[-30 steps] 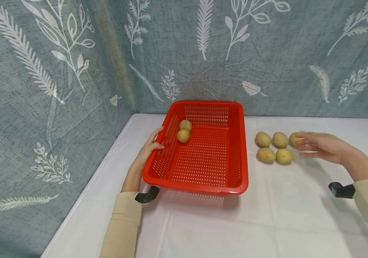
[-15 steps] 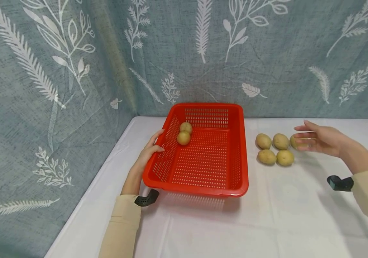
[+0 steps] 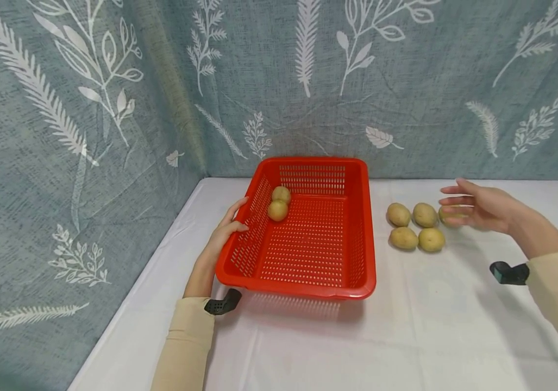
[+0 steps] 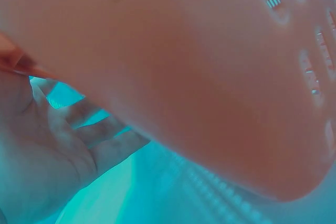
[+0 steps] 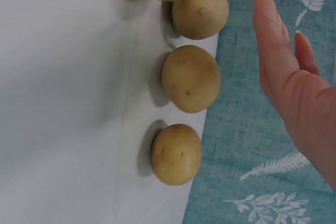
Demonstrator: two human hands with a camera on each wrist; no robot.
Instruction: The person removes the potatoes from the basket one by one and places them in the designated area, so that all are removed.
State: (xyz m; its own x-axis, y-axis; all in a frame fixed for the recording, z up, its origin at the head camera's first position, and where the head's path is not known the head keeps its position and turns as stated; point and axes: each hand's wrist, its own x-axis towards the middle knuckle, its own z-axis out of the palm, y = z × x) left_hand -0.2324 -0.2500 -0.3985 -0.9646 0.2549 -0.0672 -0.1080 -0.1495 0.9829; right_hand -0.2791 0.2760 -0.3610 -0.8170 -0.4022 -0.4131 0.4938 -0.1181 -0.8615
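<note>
A red slotted plastic basket (image 3: 303,291) stands left of centre in the head view, with two potatoes (image 3: 277,210) inside against its left wall. My left hand (image 3: 220,233) grips the basket's left rim, thumb hooked over it. In the left wrist view, the fingers (image 4: 113,148) of that hand spread along the outside of the basket wall (image 4: 173,72). To the basket's right, several loose potatoes (image 3: 403,238) lie in two rows on the table. Over the right end of these rows hovers my right hand (image 3: 484,209), holding nothing, fingers extended and partly hiding a potato (image 5: 191,78).
A white cloth covers the table (image 3: 337,353). Blue-green leaf-patterned curtains (image 3: 406,108) hang along the back and the left side. Each wrist carries a black strap device (image 3: 508,273).
My right hand has risen slightly and drifted a little left, its thumb lifting away from the fingers. The left hand, basket and potatoes stay as they were.
</note>
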